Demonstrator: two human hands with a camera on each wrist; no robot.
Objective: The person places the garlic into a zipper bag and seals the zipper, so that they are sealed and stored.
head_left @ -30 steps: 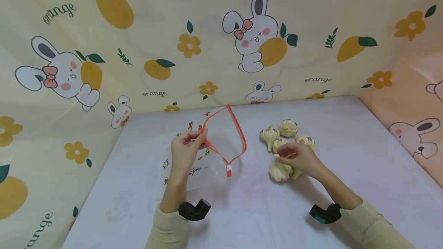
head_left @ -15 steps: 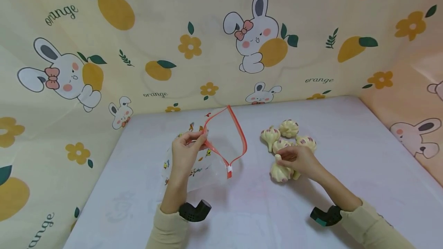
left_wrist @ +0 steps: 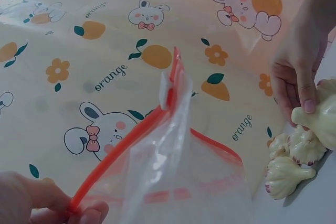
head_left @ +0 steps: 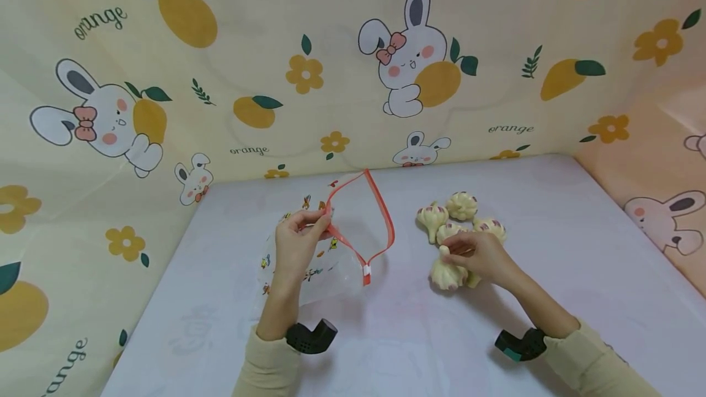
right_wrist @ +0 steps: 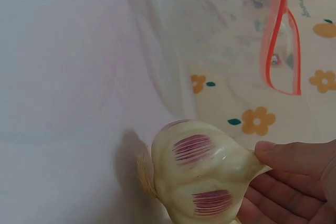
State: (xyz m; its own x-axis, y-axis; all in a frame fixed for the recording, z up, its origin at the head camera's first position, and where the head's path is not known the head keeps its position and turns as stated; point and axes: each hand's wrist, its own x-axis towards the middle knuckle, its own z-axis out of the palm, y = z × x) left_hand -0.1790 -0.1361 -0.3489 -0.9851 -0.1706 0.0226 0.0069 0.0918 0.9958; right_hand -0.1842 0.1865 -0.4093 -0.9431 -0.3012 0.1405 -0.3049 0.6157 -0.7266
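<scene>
My left hand (head_left: 296, 241) pinches the red-edged rim of a clear zip bag (head_left: 388, 225) printed with small colored figures. The bag's mouth gapes toward the right, and a white slider (head_left: 367, 270) sits at its near corner. At the right, my right hand (head_left: 486, 256) holds a garlic bulb (head_left: 448, 276) by its stem, the thumb on top in the right wrist view. That bulb (right_wrist: 199, 169) is cream with purple streaks and shows a tuft of roots. Whether it touches the table is hard to tell.
Several other garlic bulbs (head_left: 462, 205) lie close together beyond and beside my right hand, one partly hidden by it. The white-covered table (head_left: 386, 348) meets a patterned cloth backdrop (head_left: 342, 103) at the back. Each wrist wears a black camera (head_left: 311, 336).
My right fingers have settled on the bulb's stem, whose tip now shows above them. The left hand and the bag have hardly moved; the view has shifted slightly.
</scene>
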